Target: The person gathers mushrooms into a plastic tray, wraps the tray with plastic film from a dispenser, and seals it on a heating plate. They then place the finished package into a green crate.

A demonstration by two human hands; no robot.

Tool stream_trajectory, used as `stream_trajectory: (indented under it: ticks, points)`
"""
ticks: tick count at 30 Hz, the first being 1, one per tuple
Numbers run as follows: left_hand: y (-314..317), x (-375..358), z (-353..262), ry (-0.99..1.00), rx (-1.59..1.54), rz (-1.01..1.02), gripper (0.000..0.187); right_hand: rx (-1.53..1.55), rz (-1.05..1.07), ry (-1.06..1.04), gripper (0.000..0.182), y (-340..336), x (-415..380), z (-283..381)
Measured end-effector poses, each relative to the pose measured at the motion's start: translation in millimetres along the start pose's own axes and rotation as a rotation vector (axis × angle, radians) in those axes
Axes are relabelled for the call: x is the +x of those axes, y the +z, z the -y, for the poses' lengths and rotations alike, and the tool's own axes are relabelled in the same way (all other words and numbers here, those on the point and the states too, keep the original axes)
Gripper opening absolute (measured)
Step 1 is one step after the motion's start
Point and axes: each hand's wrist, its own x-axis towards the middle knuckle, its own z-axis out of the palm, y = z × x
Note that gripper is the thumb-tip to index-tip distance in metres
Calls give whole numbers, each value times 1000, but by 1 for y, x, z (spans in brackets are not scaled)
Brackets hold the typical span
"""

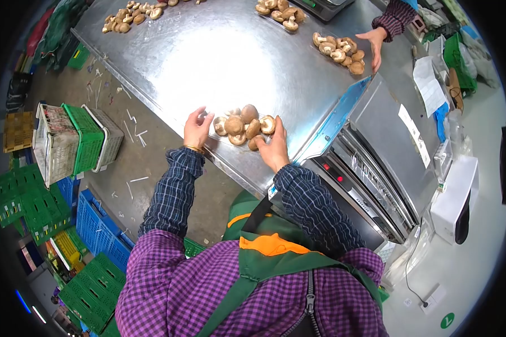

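Note:
A small pile of brown shiitake mushrooms lies near the front edge of the metal table, with what looks like a clear tray partly showing under it. My left hand is at the pile's left side, thumb and fingers apart, holding nothing. On the opposite side, my right hand rests against the outer mushrooms, its thumb and fingers spread around the pile's edge. Whether it grips one of them is not plain, but the fingers look stretched rather than closed.
A wrapping machine with a blue-edged panel stands right of my hands. Further mushroom piles lie across the metal table. Another person's hand reaches in at upper right. Stacked crates stand on the littered floor at left.

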Motion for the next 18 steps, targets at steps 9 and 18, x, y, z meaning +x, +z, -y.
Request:
stream_trajectory:
  ticks: [9,18]
  points:
    - [-16,-7,-30,-51,-56,211,40,12,-82,-226,80,-19,-18,23]
    - [50,-78,-196,394,5,449,47,228,-254,-489,76,-181,-82,66]
